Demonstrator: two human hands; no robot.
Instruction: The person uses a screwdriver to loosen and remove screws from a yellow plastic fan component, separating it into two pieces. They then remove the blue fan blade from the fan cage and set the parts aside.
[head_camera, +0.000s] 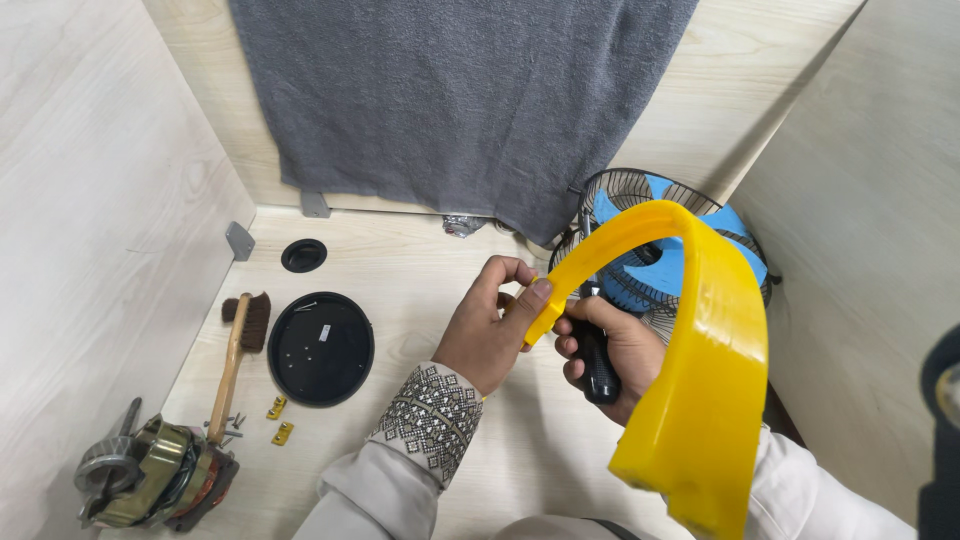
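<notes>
Left hand: your left hand (492, 330) pinches the curved yellow plastic piece (700, 370) at its end.
Right hand: your right hand (612, 358) grips a black-handled tool (598, 368).
Nine o'clock: black round cover (321, 348), brush (240, 350).

grey towel (450, 100), brush (238, 350), motor (150, 480), black disc (320, 348)

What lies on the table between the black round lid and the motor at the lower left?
In the head view, two small yellow clips and the wooden brush lie between the black round lid and the motor.
</notes>
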